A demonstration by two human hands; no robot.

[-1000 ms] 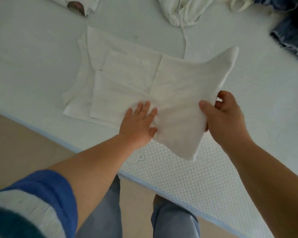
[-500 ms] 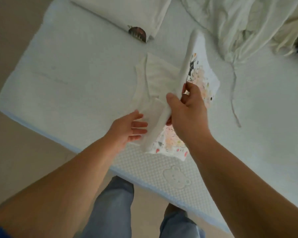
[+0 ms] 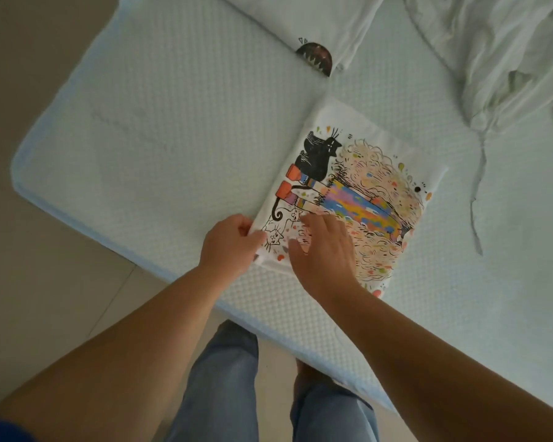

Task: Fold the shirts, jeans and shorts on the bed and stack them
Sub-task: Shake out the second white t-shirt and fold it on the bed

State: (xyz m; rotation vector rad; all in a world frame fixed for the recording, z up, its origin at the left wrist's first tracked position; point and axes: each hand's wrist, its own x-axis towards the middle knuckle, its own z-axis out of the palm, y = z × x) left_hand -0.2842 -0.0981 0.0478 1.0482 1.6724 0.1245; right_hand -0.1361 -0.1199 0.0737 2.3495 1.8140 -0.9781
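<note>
Flipped over since a moment ago, the white printed shirt now lies flat as a folded packet on the bed, cat picture facing up, where half a second back it hung upright in the right hand. It sits close to the bed's near edge, a little way in from the near left corner.

Her left hand pinches the packet's near left edge, fingers curled onto the cloth, likely to square the corner or keep the layers from sliding. Her right hand lies flat on the print with fingers spread and straight, pressing the fold down; I'd guess she is smoothing it so it will stack neatly. So the shirt lies under the right palm and stretches away from both hands toward the far right.

Another folded white shirt rests toward the far edge, well apart from this one, and looks to be where the stack begins. A crumpled pale garment with a trailing drawstring lies at the far right, not yet folded.
</note>
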